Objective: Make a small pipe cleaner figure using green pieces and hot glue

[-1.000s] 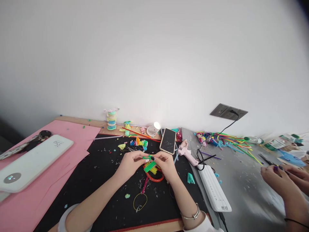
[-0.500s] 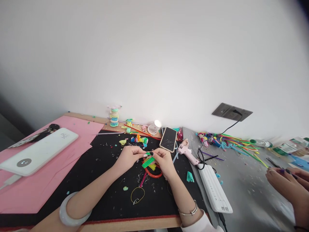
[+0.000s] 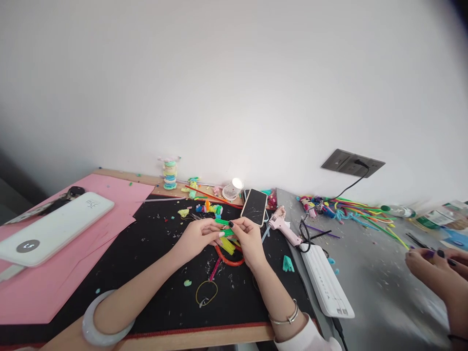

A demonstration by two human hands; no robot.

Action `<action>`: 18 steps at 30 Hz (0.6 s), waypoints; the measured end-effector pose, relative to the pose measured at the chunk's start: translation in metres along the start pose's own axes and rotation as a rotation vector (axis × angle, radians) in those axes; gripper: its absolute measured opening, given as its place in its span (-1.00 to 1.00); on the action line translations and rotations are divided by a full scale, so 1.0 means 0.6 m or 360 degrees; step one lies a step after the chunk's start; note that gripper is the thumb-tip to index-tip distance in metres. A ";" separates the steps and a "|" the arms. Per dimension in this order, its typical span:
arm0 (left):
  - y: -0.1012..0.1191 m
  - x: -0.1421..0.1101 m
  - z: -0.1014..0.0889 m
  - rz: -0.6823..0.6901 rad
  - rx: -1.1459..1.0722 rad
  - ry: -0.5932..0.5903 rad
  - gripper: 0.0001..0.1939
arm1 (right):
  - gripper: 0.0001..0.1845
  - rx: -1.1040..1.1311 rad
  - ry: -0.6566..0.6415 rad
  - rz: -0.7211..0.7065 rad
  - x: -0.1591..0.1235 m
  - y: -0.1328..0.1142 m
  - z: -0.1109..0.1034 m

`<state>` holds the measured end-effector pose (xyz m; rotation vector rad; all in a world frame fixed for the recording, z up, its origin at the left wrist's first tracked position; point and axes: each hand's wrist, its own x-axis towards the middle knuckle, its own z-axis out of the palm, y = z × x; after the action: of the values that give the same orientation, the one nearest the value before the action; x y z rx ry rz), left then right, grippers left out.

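Between both hands is a folded green pipe cleaner [image 3: 224, 222], held above the black mat [image 3: 161, 273]. My left hand [image 3: 199, 237] pinches its left part, thumb and fingers together. My right hand [image 3: 248, 240] grips the right end between thumb and forefinger. Just below my fingers lie a bundle of yellow pipe cleaners [image 3: 228, 246] and a red-orange ring [image 3: 231, 262], partly covered by the hands. A magenta piece [image 3: 215, 268] with a thin yellowish loop [image 3: 206, 294] extends towards me from the ring.
A pink glue gun [image 3: 285, 229], a phone [image 3: 254, 207] and a paper cup [image 3: 232, 189] stand behind my right hand. A white power strip [image 3: 326, 280] lies right. Left is a white power bank [image 3: 58, 229] on pink paper [image 3: 98, 243]. Another person's hands [image 3: 435, 268] work at far right.
The green pipe cleaner has turned from slanting down to lying more level between my hands. My left hand's fingers have moved right, closer to my right hand. The view has shifted slightly.
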<state>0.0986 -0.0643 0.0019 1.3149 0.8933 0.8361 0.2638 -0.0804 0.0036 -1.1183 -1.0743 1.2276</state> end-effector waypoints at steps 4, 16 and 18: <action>-0.003 0.003 -0.006 0.0077 0.0115 0.0146 -0.76 | -0.87 -0.0267 -0.0022 -0.0157 0.000 0.000 -0.001; -0.003 0.002 -0.009 0.0197 0.0120 0.0195 -0.76 | -0.93 -0.0386 -0.0229 -0.0070 0.005 0.009 -0.007; -0.001 0.001 -0.007 0.0194 0.0139 0.0220 -0.78 | -0.91 -0.0398 -0.0234 -0.0063 0.005 0.009 -0.006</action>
<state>0.0949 -0.0617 0.0010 1.4117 0.9743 1.0019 0.2666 -0.0772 -0.0023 -1.2022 -1.3851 1.1810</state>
